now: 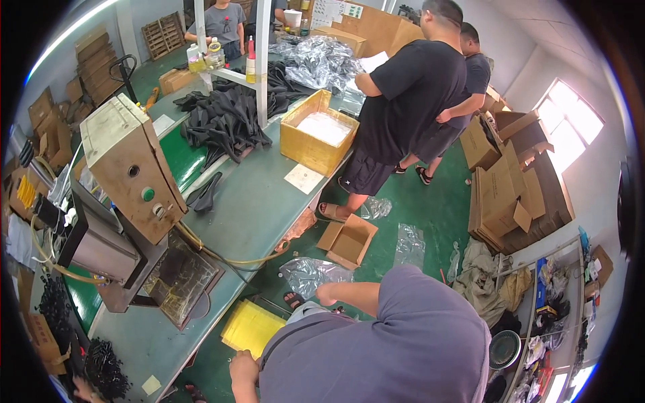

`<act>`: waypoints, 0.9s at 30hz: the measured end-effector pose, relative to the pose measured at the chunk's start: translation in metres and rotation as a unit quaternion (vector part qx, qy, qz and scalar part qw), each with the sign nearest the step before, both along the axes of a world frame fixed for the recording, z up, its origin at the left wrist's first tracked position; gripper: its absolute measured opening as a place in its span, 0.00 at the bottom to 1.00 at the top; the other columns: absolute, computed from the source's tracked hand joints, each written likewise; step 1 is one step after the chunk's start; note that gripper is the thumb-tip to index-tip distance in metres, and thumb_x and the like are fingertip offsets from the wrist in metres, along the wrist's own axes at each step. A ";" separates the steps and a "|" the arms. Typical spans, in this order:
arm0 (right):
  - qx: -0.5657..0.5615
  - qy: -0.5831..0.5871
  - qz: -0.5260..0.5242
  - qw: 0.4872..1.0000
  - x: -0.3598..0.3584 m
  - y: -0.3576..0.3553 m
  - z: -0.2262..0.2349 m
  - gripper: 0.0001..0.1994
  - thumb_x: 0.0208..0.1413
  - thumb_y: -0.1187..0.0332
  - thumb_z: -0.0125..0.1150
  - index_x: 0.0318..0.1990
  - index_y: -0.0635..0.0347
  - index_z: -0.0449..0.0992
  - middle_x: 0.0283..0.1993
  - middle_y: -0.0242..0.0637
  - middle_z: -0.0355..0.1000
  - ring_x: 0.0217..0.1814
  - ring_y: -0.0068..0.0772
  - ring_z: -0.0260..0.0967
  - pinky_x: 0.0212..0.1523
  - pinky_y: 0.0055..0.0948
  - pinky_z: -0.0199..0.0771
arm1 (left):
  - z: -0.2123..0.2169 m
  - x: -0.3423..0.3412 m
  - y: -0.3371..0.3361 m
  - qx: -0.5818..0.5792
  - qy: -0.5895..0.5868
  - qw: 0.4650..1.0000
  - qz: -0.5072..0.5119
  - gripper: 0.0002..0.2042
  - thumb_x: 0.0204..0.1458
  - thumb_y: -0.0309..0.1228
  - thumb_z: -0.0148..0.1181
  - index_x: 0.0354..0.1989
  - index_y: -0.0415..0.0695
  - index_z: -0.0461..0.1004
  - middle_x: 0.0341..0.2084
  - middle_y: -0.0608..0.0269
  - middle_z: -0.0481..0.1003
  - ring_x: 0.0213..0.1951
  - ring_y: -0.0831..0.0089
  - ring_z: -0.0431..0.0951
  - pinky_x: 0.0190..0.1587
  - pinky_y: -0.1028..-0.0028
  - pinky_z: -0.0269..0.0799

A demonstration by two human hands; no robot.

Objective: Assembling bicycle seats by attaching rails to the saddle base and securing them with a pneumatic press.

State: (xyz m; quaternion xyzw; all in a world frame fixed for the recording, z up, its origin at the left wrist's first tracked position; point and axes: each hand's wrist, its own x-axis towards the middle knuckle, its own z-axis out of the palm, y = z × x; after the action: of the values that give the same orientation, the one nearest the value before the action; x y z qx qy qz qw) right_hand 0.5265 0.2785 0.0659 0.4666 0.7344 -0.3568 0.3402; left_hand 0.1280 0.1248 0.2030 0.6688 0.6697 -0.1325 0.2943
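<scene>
The long green workbench (269,195) spans the left of your view, with a boxy press machine (127,168) standing tall on it. A co-worker in black (420,87) and another person (478,74) stand past its near side, in the way along the aisle. Flattened and open brown cartons (500,195) crowd the right wall, above a cluttered shelf (554,316). A heap of black pieces (225,121) lies on the bench behind a yellow-taped carton (312,144). Lower down, a small open carton (349,242) sits on the floor.

The yellow sheets (254,326) lie just beside the bench, by your curled left hand (245,369); you cannot tell here whether it grips them. Your right hand (326,293) is at the clear plastic bag (312,274), its grip also unclear.

The bench's long edge runs diagonally past the sheets. Open green floor (430,208) stretches between the small carton and the right-hand cartons, with loose plastic (410,245) on it.
</scene>
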 end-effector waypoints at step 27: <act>0.044 0.037 -0.020 0.998 -0.010 0.012 -0.007 0.17 0.49 0.72 0.60 0.46 0.63 0.87 0.51 0.55 0.82 0.55 0.55 0.81 0.54 0.47 0.80 | -0.014 -0.009 0.006 -0.052 0.017 0.998 0.021 0.23 0.60 0.45 0.66 0.54 0.39 0.78 0.56 0.46 0.77 0.57 0.48 0.79 0.57 0.51 0.76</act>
State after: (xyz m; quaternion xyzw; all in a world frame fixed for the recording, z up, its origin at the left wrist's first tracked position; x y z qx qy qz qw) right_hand 0.5164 0.2905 0.0586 0.4819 0.7522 -0.3475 0.2849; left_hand 0.1191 0.1311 0.1888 0.6362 0.6804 -0.1725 0.3202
